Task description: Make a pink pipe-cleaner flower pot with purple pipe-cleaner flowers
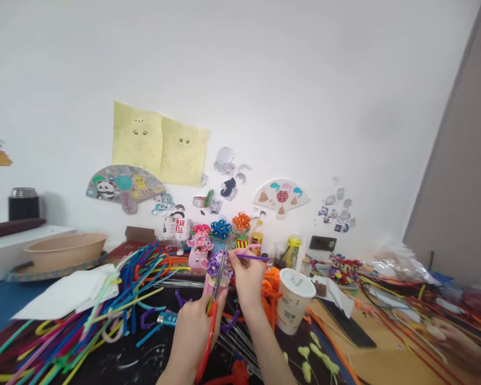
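Observation:
My left hand is closed around a small pink flower pot made of pipe cleaners. Purple fuzzy flowers top the pot. Long scissors with red-orange handles stand upright against that hand, blades in front of the flowers; whether its fingers grip them is hard to see. Beside the flowers, my right hand pinches a purple pipe cleaner, and a pink one sticks out by its fingers. Behind are a pink-flowered pot, blue flowers and an orange-flowered pot.
Loose coloured pipe cleaners cover the left side. A lighter lies near my left hand. A paper cup with a straw stands right of my right arm, close to orange pipe cleaners. Another person's hand is at far right.

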Demonstrator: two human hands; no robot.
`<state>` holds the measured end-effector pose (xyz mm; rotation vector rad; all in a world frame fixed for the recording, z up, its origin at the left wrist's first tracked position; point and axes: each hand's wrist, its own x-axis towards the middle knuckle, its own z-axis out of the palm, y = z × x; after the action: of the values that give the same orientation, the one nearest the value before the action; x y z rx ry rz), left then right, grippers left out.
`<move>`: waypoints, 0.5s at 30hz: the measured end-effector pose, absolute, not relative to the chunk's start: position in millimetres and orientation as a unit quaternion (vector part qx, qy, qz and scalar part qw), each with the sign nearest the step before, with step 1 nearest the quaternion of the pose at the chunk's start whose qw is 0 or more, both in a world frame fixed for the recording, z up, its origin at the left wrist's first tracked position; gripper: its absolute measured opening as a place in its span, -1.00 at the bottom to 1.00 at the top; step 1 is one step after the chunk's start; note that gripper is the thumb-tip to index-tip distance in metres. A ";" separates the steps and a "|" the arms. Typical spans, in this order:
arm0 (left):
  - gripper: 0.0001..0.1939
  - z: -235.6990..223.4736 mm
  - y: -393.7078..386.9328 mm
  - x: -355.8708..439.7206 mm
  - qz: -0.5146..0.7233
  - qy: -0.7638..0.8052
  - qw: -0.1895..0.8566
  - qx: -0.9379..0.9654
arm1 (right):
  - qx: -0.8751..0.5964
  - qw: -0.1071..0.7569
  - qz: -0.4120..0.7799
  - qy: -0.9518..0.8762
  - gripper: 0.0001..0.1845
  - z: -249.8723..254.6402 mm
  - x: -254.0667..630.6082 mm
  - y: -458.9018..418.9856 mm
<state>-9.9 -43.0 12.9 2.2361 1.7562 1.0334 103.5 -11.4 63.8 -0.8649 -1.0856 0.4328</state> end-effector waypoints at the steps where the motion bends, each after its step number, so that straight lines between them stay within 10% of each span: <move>1: -0.56 15.6 -40.4 -14.9 0.340 0.588 0.061 0.732 | -0.408 0.741 0.183 -0.501 -0.78 67.7 97.4 -7.1; 15: -0.57 7.1 -24.5 -33.7 0.356 0.613 0.200 0.676 | -0.492 0.661 0.058 -0.563 -0.85 65.9 65.0 25.5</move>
<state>-33.7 -24.5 7.1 1.8899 1.7137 0.9952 65.0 25.5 65.9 -1.1121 -1.2742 0.1312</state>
